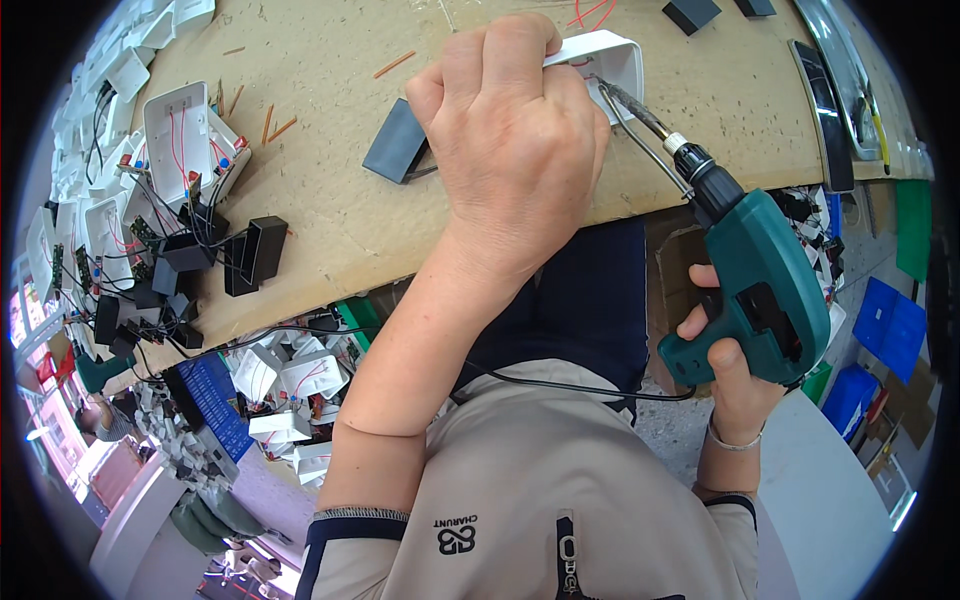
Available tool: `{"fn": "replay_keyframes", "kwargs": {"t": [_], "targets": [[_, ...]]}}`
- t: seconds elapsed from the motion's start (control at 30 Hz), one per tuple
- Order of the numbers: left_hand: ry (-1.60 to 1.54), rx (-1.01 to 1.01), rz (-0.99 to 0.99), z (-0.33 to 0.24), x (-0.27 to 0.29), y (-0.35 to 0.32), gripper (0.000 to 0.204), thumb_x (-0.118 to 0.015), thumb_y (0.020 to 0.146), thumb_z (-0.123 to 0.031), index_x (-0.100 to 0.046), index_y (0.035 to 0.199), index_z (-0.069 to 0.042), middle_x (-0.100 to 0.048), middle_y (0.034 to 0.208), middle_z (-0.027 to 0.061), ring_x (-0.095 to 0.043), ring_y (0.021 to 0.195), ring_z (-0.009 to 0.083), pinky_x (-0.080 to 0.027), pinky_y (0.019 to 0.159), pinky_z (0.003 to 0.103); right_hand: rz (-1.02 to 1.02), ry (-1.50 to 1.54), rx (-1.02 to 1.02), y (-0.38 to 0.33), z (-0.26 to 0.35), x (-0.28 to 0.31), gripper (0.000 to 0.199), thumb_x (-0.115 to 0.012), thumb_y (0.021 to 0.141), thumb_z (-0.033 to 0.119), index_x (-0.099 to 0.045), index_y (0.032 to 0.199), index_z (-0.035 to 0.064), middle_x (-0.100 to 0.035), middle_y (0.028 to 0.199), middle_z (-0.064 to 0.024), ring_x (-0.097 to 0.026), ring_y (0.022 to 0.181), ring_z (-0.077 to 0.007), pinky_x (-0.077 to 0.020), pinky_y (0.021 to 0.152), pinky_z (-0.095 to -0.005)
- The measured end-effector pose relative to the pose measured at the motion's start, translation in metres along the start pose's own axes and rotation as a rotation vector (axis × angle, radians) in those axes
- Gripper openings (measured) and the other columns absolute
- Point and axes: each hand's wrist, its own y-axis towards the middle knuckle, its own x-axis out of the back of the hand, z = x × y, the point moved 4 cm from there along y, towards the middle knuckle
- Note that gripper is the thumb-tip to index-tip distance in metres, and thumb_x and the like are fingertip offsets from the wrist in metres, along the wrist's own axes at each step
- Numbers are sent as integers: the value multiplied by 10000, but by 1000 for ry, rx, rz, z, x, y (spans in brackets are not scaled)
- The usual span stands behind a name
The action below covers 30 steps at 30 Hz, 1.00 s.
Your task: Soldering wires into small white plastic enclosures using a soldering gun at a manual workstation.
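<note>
My left hand [512,140] is closed on a small white plastic case [622,60] at the far side of the table, with its open side partly showing. My right hand [738,392] grips a green soldering gun [768,262] by its handle. The gun's metal tip and thin feed tube reach into the white case, close to a bit of red wire. Exactly what the tip touches is too small to tell. Just left of my left hand lies a black box [396,140], with its cable running under the hand.
At the left stand an open white case [176,130] with red wires and a tangle of black boxes [258,255] and cables. White cases pile up beyond. Thin copper-coloured sticks [281,129] lie about. A phone-like dark slab [822,115] rests at the right. A black cord [560,382] crosses my lap.
</note>
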Motion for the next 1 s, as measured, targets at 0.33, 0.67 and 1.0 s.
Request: {"fn": "replay_keyframes", "kwargs": {"t": [0.33,0.67,1.0], "targets": [[218,345,911,-9,1,32,83,-593,614,-89,-545,647,-29,-526,842,85,-486,733,243,-315,663,361,8,-26,43,1,3,0,735,-695,735,392,-395,1243,-46,-581,1037,-203,-590,678,-147,-493,594,-247],[181,383,728,-6,7,5,51,-626,577,-98,-604,615,-72,-518,849,11,-468,780,197,-304,694,336,-40,36,72,-12,0,6,775,-697,718,432,-392,1222,-72,-568,1052,-241,-601,665,-151,-497,566,-234],[195,376,731,-1,3,7,49,-629,596,-107,-605,617,-70,-524,855,19,-478,787,207,-307,703,343,-75,12,122,-11,4,14,810,-679,705,498,-391,1203,-72,-563,1060,-229,-592,647,-144,-471,512,-205]]}}
